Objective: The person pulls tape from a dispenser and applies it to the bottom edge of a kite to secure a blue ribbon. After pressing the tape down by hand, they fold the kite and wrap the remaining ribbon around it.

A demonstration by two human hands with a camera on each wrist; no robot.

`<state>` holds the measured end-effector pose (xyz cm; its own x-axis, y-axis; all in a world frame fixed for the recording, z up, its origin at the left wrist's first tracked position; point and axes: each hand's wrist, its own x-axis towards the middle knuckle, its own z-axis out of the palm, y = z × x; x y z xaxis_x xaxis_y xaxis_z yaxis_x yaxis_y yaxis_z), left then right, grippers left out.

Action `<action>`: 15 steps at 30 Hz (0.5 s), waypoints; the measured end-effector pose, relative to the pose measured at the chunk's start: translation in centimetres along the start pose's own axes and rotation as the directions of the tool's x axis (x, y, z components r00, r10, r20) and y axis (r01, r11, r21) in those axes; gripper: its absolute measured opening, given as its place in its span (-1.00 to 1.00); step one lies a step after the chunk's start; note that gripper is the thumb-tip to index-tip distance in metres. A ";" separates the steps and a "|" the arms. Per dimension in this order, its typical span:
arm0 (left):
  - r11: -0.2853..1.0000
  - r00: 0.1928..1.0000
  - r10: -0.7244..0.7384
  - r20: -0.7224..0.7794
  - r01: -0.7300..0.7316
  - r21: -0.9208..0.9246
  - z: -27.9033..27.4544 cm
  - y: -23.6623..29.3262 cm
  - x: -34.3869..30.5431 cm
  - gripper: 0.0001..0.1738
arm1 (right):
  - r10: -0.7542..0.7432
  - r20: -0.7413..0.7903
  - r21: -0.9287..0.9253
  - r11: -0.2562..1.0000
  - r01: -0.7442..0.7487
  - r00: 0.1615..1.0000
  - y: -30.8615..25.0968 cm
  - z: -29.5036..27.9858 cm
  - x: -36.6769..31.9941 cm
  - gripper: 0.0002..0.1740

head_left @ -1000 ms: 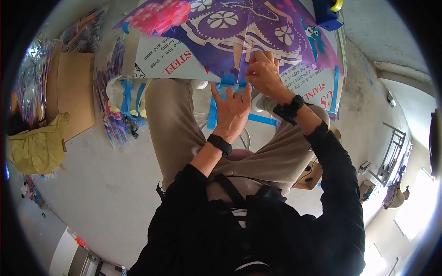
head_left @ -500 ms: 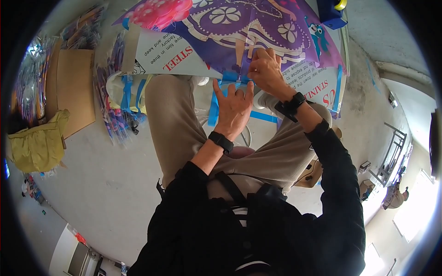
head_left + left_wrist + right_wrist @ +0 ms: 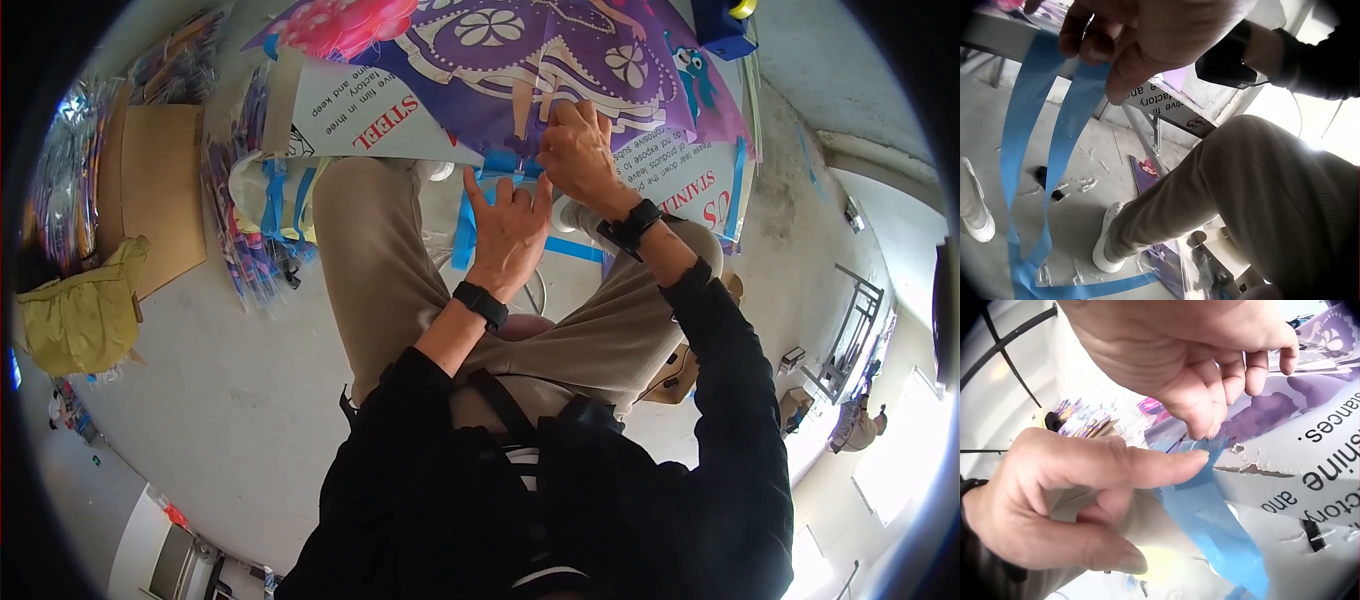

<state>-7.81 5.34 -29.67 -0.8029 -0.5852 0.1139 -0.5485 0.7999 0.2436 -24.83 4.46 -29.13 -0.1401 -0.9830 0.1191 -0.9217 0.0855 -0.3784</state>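
A purple printed plastic sheet (image 3: 560, 70), with a figure in a dress on it, lies over a white lettered board. Blue ribbon (image 3: 1029, 106) is at its near edge and hangs in long strips down to the floor. My left hand (image 3: 510, 240) is at that edge; in the right wrist view its straight index finger (image 3: 1166, 467) lies on the ribbon and its thumb stands apart. Just above it, my right hand (image 3: 580, 155) pinches the ribbon's upper end (image 3: 1207, 442) between thumb and index fingertips. Its other fingers are loosely bent over the sheet.
The lettered board (image 3: 370, 120) spans the work surface above my knees. A blue tape dispenser (image 3: 722, 30) stands at the far right. Bagged printed goods (image 3: 240, 200) and a cardboard box (image 3: 160, 200) stand left. An open carton (image 3: 1222, 250) is on the floor by my leg.
The board, sheet and legs have shifted slightly in the head view. Both hands keep nearly the same pose at the ribbon.
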 end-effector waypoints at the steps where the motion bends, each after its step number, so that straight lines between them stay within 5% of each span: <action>1: 1.000 1.000 -0.001 -0.005 0.001 -0.002 0.0 0.0 0.0 -0.44 | 0.004 0.057 -0.019 1.000 -0.003 0.998 0.0 -0.2 0.1 -0.84; 12: 1.000 0.993 0.002 -0.120 -0.002 -0.001 -0.5 0.2 0.7 -0.62 | 0.013 0.114 -0.036 0.999 -0.009 0.993 -0.1 -0.2 0.2 -0.72; 15: 1.000 0.993 0.002 -0.114 -0.004 -0.015 -0.1 0.1 0.5 -0.60 | 0.006 0.012 -0.028 1.000 -0.006 1.000 -0.4 -0.1 0.1 -0.95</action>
<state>-8.23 5.11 -29.46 -0.7722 -0.5946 0.2240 -0.5416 0.8003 0.2573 -24.49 4.35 -28.84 -0.1418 -0.9842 0.1061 -0.9305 0.0959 -0.3534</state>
